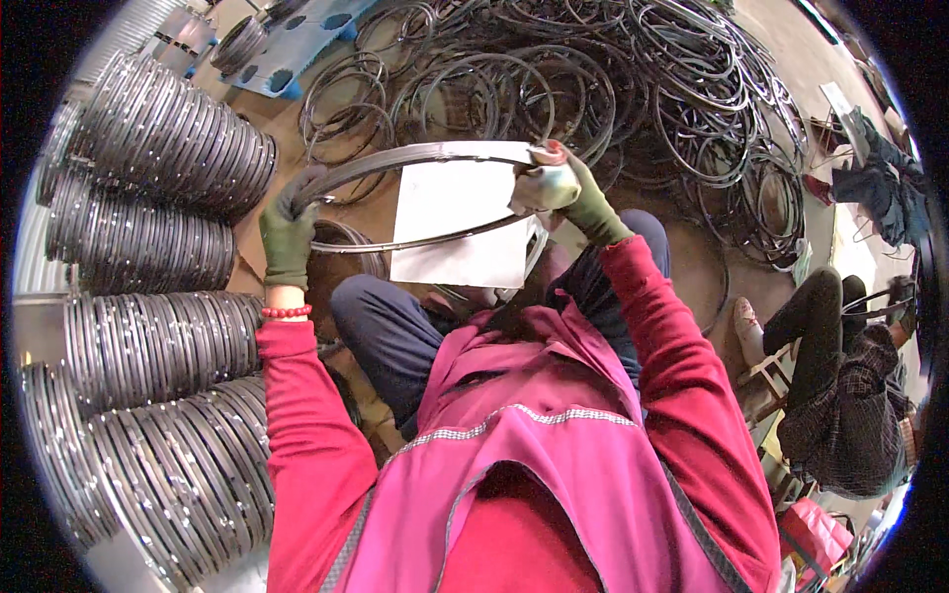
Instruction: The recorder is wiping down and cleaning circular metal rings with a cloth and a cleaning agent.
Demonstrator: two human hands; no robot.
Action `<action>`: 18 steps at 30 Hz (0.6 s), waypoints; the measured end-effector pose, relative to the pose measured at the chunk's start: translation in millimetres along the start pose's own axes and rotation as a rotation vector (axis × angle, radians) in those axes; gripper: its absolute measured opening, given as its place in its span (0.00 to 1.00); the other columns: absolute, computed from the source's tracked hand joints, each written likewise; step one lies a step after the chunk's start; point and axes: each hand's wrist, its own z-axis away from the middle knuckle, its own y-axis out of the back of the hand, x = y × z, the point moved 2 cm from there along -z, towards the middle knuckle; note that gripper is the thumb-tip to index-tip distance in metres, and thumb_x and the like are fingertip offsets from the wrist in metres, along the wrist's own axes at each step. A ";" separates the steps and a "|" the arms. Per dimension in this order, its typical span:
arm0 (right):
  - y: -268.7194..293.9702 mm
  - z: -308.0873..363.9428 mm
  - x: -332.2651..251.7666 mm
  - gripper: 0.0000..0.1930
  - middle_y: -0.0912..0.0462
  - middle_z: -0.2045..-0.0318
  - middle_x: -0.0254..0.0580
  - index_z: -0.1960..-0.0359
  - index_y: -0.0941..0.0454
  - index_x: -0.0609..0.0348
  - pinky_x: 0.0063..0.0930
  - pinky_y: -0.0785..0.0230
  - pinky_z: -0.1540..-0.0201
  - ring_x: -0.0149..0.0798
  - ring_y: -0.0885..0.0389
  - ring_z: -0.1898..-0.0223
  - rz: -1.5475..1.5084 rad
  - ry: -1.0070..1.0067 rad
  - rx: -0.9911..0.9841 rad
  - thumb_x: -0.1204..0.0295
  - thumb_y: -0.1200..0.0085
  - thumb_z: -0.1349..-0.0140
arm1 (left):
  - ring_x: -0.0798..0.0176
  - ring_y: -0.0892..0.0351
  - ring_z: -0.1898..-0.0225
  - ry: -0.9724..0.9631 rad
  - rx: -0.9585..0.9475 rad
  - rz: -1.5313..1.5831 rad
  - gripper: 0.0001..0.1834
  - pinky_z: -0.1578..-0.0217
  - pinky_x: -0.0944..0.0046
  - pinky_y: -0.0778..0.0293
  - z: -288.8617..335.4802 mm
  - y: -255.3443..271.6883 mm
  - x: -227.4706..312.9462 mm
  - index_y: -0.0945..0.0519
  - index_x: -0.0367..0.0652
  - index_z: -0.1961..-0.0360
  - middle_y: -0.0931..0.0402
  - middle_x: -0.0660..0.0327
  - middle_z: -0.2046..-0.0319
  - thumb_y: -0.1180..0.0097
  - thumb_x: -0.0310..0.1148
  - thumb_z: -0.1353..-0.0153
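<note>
A thin metal wheel rim (435, 153) is held up before me, tilted, over a white sheet or board (457, 203) between my knees. My left hand (287, 225), in a dark green glove, is closed around the rim's left side. At the rim's right end, my right hand (583, 198), also gloved in green, is closed on a crumpled pale cloth (544, 188) pressed against the metal. The cloth hides the stretch of rim beneath it and some of that hand's fingers.
Long stacks of metal rims (168, 346) line the left side. A large tangled heap of loose rims (692, 89) spreads at the far middle and right. Behind stands a blue pallet (297, 44). Another person (840, 405) sits at the right.
</note>
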 end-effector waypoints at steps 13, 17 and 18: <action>-119.9 39.2 -33.9 0.46 0.25 0.53 0.40 0.45 0.37 0.66 0.25 0.35 0.48 0.30 0.28 0.53 1.619 0.589 0.197 0.78 0.28 0.74 | 0.59 0.34 0.44 -0.254 -0.339 -0.085 0.41 0.45 0.62 0.39 -28.1 -30.3 72.7 0.41 0.43 0.39 0.33 0.53 0.46 0.36 0.29 0.55; -133.6 26.1 -23.9 0.37 0.25 0.53 0.42 0.46 0.36 0.67 0.25 0.35 0.48 0.30 0.28 0.52 1.910 0.522 0.215 0.82 0.35 0.65 | 0.51 0.27 0.55 -0.338 -0.294 -0.318 0.36 0.55 0.58 0.31 -38.8 -72.8 103.3 0.33 0.48 0.45 0.27 0.51 0.56 0.35 0.40 0.56; -132.7 18.4 -14.6 0.35 0.25 0.52 0.46 0.47 0.35 0.65 0.27 0.35 0.47 0.34 0.26 0.51 2.015 0.628 0.105 0.81 0.37 0.64 | 0.50 0.24 0.59 -0.277 -0.317 -0.295 0.32 0.60 0.57 0.29 -40.2 -85.1 101.3 0.30 0.48 0.47 0.24 0.51 0.61 0.36 0.40 0.56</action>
